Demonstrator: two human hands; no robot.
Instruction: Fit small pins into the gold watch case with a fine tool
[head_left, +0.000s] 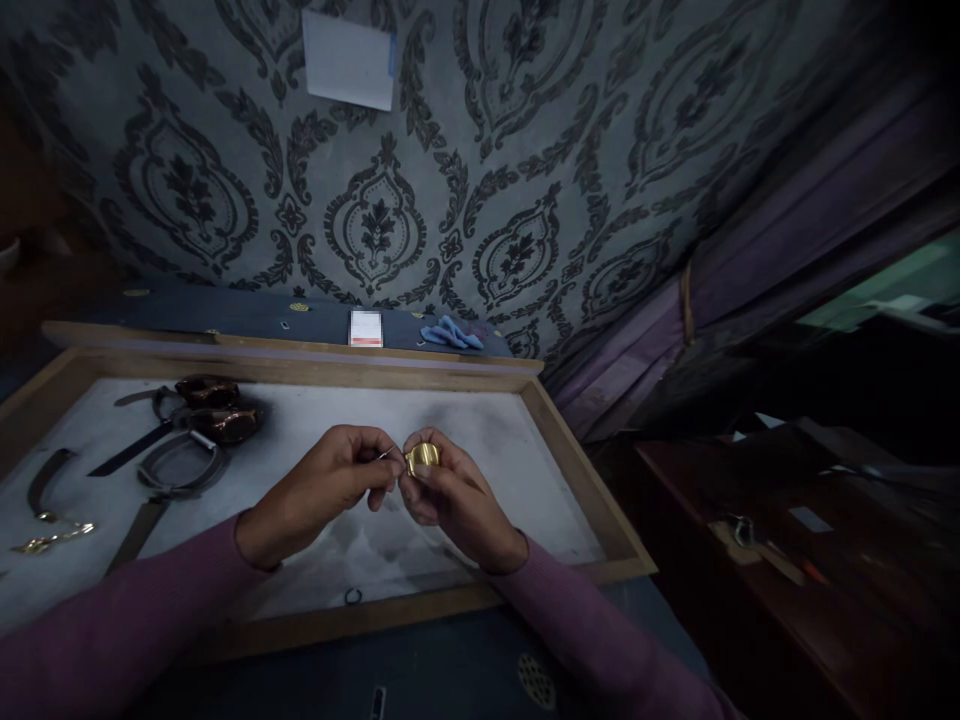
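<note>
My right hand (465,500) is closed on a wide, shiny gold band (423,460), curved like a thick ring; part of it is hidden by the fingers. Close beside it, my left hand (322,490) pinches a thin, light metal piece (386,453), like a needle or wire. The fingertips of both hands almost meet at the band's left edge, and whether they touch is unclear. Both hands are above a shallow, wood-framed tray (555,450) with a whitish floor. A small dark open ring (353,596) lies near the tray's front edge.
In the tray's left part lie dark straps with glossy brown pieces (229,424), a grey looped strap (180,465) and a gold-ended strap (52,485). Behind stand a small white-and-red card (366,328) and a blue cloth (451,333). A reddish table (690,480) is at right.
</note>
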